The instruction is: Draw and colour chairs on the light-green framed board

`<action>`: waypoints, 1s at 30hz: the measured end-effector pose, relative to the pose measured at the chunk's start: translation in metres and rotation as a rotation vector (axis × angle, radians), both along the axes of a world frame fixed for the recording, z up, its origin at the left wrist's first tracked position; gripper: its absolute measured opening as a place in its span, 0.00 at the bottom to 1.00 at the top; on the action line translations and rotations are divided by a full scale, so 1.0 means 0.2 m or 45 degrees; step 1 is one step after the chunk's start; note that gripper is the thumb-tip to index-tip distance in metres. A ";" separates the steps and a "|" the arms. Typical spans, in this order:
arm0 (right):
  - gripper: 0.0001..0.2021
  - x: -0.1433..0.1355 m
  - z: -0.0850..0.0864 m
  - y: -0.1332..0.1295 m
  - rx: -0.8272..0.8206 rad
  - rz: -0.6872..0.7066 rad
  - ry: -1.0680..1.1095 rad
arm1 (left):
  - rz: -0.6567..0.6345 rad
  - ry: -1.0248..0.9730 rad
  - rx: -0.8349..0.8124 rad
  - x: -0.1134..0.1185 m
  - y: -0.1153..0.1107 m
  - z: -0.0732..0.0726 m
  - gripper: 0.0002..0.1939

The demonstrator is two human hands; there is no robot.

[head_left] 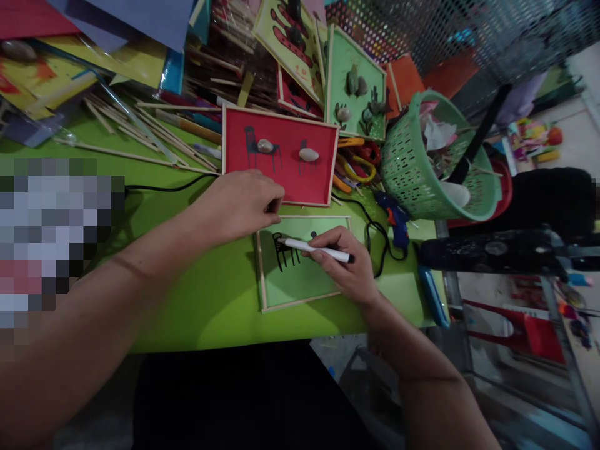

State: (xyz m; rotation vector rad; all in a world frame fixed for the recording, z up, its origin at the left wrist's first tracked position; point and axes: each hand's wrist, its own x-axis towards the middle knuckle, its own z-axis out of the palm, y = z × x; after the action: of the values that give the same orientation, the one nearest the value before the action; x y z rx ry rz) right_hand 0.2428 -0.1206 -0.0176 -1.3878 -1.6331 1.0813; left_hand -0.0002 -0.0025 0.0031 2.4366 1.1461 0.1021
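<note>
My right hand (344, 259) pinches a white marker (323, 250), its tip on a black chair drawing (285, 253). That drawing is on a light green card (304, 284) edged with thin wooden sticks, flat on the table. A dark round mark (314, 235) shows on the card above my fingers. My left hand (246, 200) is closed with curled fingers at the card's upper left corner, over the lower left edge of a red framed card (293, 181). What its fingers hold, if anything, is hidden. The red card bears chair drawings and two stones.
Behind are a green framed card with stones (356, 94), wooden sticks (140, 134) and coloured paper. Right of the work stand scissors (359, 165), a blue glue gun (396, 215) with a black cord and a green basket (407, 165). A blue case (434, 294) is at the table's right edge.
</note>
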 end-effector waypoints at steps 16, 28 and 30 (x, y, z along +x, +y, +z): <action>0.14 0.00 0.00 0.00 -0.019 -0.003 0.018 | -0.010 0.006 0.019 -0.01 0.00 -0.01 0.05; 0.13 0.01 -0.01 0.01 0.007 0.032 -0.029 | -0.006 0.004 0.010 0.00 0.00 -0.01 0.06; 0.12 0.01 -0.01 0.01 0.012 0.038 -0.032 | -0.002 0.017 0.010 0.00 0.00 -0.01 0.06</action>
State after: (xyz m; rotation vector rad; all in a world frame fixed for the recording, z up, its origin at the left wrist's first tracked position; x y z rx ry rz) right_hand 0.2448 -0.1189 -0.0196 -1.3797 -1.6798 1.0757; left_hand -0.0001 -0.0018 0.0012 2.4485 1.1514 0.0899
